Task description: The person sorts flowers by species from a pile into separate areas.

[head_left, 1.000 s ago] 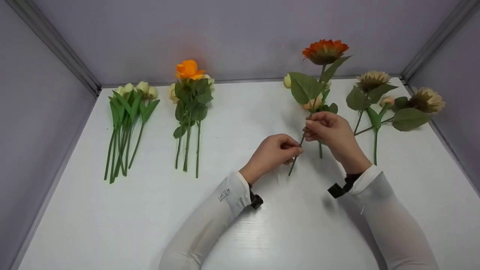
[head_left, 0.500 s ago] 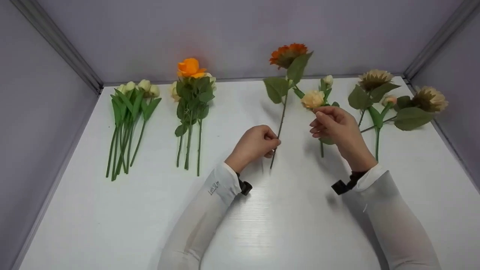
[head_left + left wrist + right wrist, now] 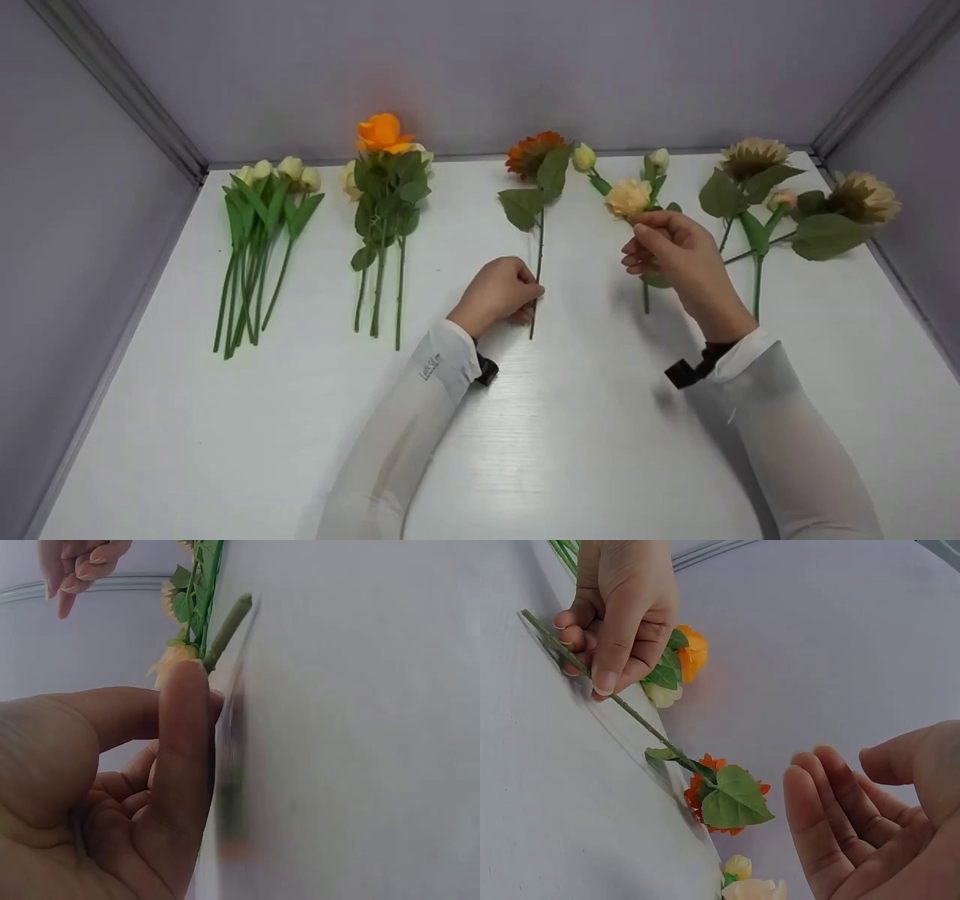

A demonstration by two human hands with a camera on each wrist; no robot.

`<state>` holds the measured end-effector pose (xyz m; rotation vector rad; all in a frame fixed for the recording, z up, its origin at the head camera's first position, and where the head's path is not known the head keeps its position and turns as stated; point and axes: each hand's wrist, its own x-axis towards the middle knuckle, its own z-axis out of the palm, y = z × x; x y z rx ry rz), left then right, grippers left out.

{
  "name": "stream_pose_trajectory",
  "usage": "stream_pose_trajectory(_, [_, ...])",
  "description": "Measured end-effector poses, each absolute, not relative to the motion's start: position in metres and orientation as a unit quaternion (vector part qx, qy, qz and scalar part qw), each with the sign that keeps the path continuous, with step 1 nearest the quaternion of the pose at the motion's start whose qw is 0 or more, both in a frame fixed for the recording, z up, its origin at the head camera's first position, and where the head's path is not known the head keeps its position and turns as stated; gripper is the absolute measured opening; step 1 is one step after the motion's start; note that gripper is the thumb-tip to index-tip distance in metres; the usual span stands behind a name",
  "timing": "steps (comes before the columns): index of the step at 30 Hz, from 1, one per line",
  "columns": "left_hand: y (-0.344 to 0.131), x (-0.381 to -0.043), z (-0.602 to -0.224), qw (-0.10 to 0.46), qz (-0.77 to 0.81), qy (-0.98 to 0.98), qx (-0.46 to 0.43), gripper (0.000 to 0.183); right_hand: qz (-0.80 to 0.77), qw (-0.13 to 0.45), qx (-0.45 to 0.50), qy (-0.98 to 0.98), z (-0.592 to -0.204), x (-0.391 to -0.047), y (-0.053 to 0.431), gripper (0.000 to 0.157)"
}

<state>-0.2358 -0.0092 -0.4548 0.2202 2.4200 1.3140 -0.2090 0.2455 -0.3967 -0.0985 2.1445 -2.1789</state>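
The white worktop (image 3: 570, 450) runs back to a far edge along the wall (image 3: 480, 67); its near edge is out of view. Flowers lie straight on it, in no container that shows. Toward the right edge is a loose group: two cream flowers (image 3: 862, 199) with crossing stems, and a pinkish tulip (image 3: 756, 234) between them. Toward the left edge lies the tulip bunch (image 3: 274, 210), stem ends toward the near edge; inward of it is the rose bunch (image 3: 386, 196), topped by one orange bloom.

About midway between the left and right edges is the orange-red flower (image 3: 527, 206). Its long axis runs almost square to the far edge, bloom near that edge, stem end toward the near one. Whether its full length rests on the worktop, I cannot tell.

The left hand (image 3: 497, 294) is the nearer, reaching in from the left: its thumb and fingers are clamped on the lower stem, so the bloom lies away from them, toward the far edge. The right hand (image 3: 679, 262) is well apart to the right, holding nothing, thumb and fingertips apart. It overlaps the peach flower (image 3: 628, 196) in the head view; contact cannot be told.

Smallest, the yellow bud (image 3: 584, 158) sits just right of the orange-red bloom.
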Motion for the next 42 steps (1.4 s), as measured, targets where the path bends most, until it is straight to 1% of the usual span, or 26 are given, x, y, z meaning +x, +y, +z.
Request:
stream_pose_trajectory(3, [-0.007, -0.235, -0.456, 0.196, 0.483, 0.851, 0.072, 0.012, -0.713, 0.038, -0.034, 0.699, -0.401, -0.212, 0.249, 0.045])
stream_pose_trajectory(9, [-0.005, -0.234, -0.458, 0.205, 0.503, 0.837, 0.065, 0.012, -0.723, 0.020, -0.036, 0.690, -0.410, -0.218, 0.257, 0.041])
stream_pose_trajectory(13, [-0.005, -0.233, -0.456, 0.212, 0.501, 0.836, 0.067, 0.015, -0.736, -0.003, -0.041, 0.676, -0.407, -0.218, 0.264, 0.040])
stream_pose_trajectory(17, [-0.006, -0.233, -0.449, 0.215, 0.481, 0.848, 0.066, 0.020, -0.749, -0.038, -0.044, 0.660, -0.400, -0.216, 0.277, 0.038])
stream_pose_trajectory(25, [-0.010, -0.230, -0.426, 0.174, 0.447, 0.873, 0.094, 0.020, -0.757, -0.098, -0.036, 0.645, -0.384, -0.215, 0.308, 0.041])
stream_pose_trajectory(29, [-0.008, -0.224, -0.413, 0.139, 0.418, 0.888, 0.132, 0.021, -0.700, -0.110, -0.001, 0.706, -0.381, -0.214, 0.322, 0.037])
stream_pose_trajectory(32, [-0.003, -0.217, -0.404, 0.104, 0.374, 0.906, 0.167, 0.024, -0.604, -0.093, 0.026, 0.791, -0.382, -0.214, 0.330, 0.035])
stream_pose_trajectory(34, [0.000, -0.213, -0.400, 0.085, 0.346, 0.915, 0.190, 0.025, -0.531, -0.072, 0.034, 0.843, -0.385, -0.215, 0.334, 0.036])
stream_pose_trajectory(39, [0.009, -0.201, -0.395, 0.044, 0.303, 0.915, 0.264, 0.022, -0.384, 0.008, 0.027, 0.923, -0.396, -0.217, 0.339, 0.036])
stream_pose_trajectory(42, [0.014, -0.193, -0.394, 0.018, 0.259, 0.909, 0.325, 0.024, -0.320, 0.054, 0.014, 0.946, -0.404, -0.221, 0.340, 0.032])
